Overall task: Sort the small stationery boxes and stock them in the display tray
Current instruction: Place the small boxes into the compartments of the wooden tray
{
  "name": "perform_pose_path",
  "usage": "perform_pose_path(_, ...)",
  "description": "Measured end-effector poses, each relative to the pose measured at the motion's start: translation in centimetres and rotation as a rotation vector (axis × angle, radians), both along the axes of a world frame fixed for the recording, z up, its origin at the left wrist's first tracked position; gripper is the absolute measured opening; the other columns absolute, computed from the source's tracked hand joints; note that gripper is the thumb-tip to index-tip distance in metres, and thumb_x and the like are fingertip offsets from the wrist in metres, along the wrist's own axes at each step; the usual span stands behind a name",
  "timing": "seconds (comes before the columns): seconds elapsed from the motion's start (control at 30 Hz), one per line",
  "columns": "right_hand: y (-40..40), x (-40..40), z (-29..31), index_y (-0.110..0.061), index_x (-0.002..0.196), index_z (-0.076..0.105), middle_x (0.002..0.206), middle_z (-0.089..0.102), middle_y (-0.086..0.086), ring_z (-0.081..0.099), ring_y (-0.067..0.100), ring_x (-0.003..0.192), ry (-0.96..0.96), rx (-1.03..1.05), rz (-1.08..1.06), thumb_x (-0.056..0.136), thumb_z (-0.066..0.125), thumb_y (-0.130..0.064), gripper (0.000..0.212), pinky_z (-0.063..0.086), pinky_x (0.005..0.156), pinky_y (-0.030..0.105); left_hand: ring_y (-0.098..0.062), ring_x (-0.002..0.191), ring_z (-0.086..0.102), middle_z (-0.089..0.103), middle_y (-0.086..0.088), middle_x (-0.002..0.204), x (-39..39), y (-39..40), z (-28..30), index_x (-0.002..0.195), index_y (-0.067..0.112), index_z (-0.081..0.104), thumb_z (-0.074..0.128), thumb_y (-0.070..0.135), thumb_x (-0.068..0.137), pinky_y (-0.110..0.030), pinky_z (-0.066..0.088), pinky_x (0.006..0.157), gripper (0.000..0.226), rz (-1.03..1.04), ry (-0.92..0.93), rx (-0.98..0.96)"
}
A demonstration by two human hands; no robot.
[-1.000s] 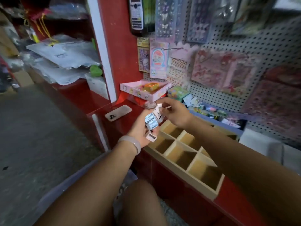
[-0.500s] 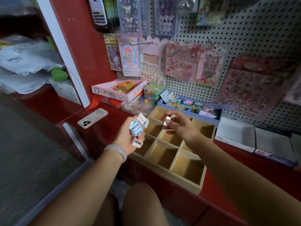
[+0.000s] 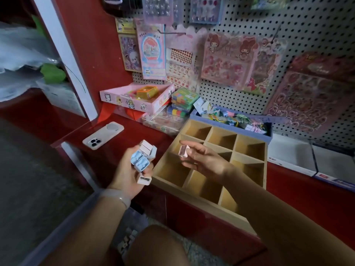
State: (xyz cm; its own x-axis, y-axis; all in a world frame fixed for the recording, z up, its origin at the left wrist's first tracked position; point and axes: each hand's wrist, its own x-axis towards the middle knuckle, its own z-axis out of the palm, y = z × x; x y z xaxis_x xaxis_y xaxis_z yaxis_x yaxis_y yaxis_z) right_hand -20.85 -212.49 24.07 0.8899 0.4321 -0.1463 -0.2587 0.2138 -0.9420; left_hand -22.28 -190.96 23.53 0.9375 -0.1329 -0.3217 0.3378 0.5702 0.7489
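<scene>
My left hand (image 3: 128, 174) grips a clutch of small stationery boxes (image 3: 143, 159), blue and pink-white ones, just left of the wooden display tray (image 3: 249, 161). The tray is divided into several square compartments, and those I can see into hold nothing. My right hand (image 3: 203, 160) pinches one small pink box (image 3: 182, 150) between thumb and fingers, held above the tray's left-hand compartments.
A white phone (image 3: 103, 135) lies face down on the red counter left of the tray. Behind the tray stand a pink box lid (image 3: 134, 101), stacked colourful packs (image 3: 184, 96) and a blue bin of small items (image 3: 240, 120). Sticker sheets hang on the pegboard (image 3: 288, 27). White boxes (image 3: 292, 156) sit at right.
My right hand took one pink box from the left hand's clutch and carried it over the tray. My view swung right and closer to the tray.
</scene>
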Motion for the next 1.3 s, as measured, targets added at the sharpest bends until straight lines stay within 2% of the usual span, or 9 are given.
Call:
perform_pose_path(0.13,1.7,1.6,-0.4,-0.006,0.103,0.057,0.090,0.059,0.008,0.061,0.010,0.080,-0.126,-0.255,-0.099,0.090,0.059,-0.008,0.013,0.053,0.075,0.020,-0.006,0.033,0.029,0.036,0.001,0.060,0.7,0.7,-0.1,0.064,0.018,0.056,0.041,0.035,0.090,-0.014,0.014,0.037,0.034,-0.006,-0.005,0.038)
perform_pose_path(0.2,2.7,2.1,-0.6,-0.008,0.094,0.057,0.087,0.058,0.004,0.058,0.010,0.080,-0.259,-0.654,-0.163,0.086,0.067,-0.019,0.016,0.050,0.074,0.023,-0.007,0.033,0.031,0.035,0.000,0.063,1.0,1.2,-0.1,0.066,0.017,0.054,0.039,0.032,0.091,-0.014,0.019,0.034,0.032,-0.002,-0.008,0.014)
perform_pose_path(0.27,3.7,1.9,-1.5,-0.010,0.097,0.058,0.091,0.061,0.001,0.059,0.015,0.087,-0.361,-1.004,-0.145,0.087,0.064,-0.030,0.023,0.051,0.078,0.030,-0.007,0.033,0.032,0.035,-0.001,0.066,1.4,1.5,-0.3,0.066,0.016,0.055,0.038,0.031,0.092,-0.014,0.022,0.033,0.034,0.002,-0.009,-0.006)
perform_pose_path(0.43,5.2,-0.3,-3.9,-0.020,0.108,0.052,0.103,0.065,0.001,0.063,0.022,0.092,-0.658,-1.370,0.067,0.095,0.048,-0.038,0.023,0.052,0.075,0.038,-0.007,0.033,0.033,0.040,0.000,0.064,1.6,1.6,-0.7,0.070,0.015,0.050,0.038,0.029,0.092,-0.014,0.025,0.032,0.029,0.013,0.003,-0.008)
perform_pose_path(0.63,4.3,-0.4,-3.7,-0.023,0.097,0.058,0.103,0.066,-0.007,0.059,0.009,0.089,-0.681,-1.300,0.186,0.094,0.052,-0.037,0.016,0.043,0.071,0.024,-0.008,0.033,0.033,0.045,-0.002,0.062,1.0,1.3,-0.7,0.069,0.013,0.053,0.039,0.030,0.091,-0.015,0.023,0.034,0.031,0.040,0.014,-0.010)
perform_pose_path(0.8,3.0,-1.6,-3.9,-0.026,0.100,0.058,0.108,0.067,-0.011,0.061,0.009,0.097,-0.651,-1.291,0.287,0.092,0.052,-0.040,0.017,0.050,0.082,0.032,-0.008,0.033,0.032,0.047,0.000,0.061,0.6,1.2,-0.4,0.059,0.017,0.060,0.040,0.033,0.090,-0.017,0.019,0.037,0.040,0.016,0.013,0.012)
perform_pose_path(0.93,3.7,-1.8,-3.8,-0.019,0.105,0.056,0.100,0.063,0.000,0.060,0.018,0.091,-0.650,-1.287,0.060,0.094,0.050,-0.034,0.019,0.050,0.077,0.034,-0.008,0.033,0.033,0.046,-0.002,0.066,0.1,0.7,-0.7,0.072,0.015,0.054,0.041,0.032,0.089,-0.016,0.022,0.035,0.027,0.010,0.016,-0.010)
perform_pose_path(1.03,5.2,-1.3,-3.9,-0.011,0.112,0.054,0.108,0.059,0.009,0.059,0.027,0.096,-0.587,-1.339,-0.096,0.095,0.049,-0.024,0.022,0.050,0.082,0.038,-0.007,0.034,0.033,0.046,-0.002,0.068,-0.1,0.4,-1.0,0.070,0.016,0.057,0.043,0.033,0.089,-0.014,0.023,0.034,0.028,-0.002,0.030,-0.014)
perform_pose_path(1.3,5.6,-1.1,-4.2,-0.013,0.119,0.056,0.116,0.059,0.011,0.059,0.028,0.104,-0.615,-1.462,0.057,0.098,0.041,-0.018,0.026,0.046,0.082,0.033,-0.008,0.034,0.033,0.046,-0.003,0.068,0.4,0.3,-0.7,0.072,0.016,0.056,0.043,0.032,0.090,-0.014,0.025,0.034,0.028,-0.012,0.046,0.000)
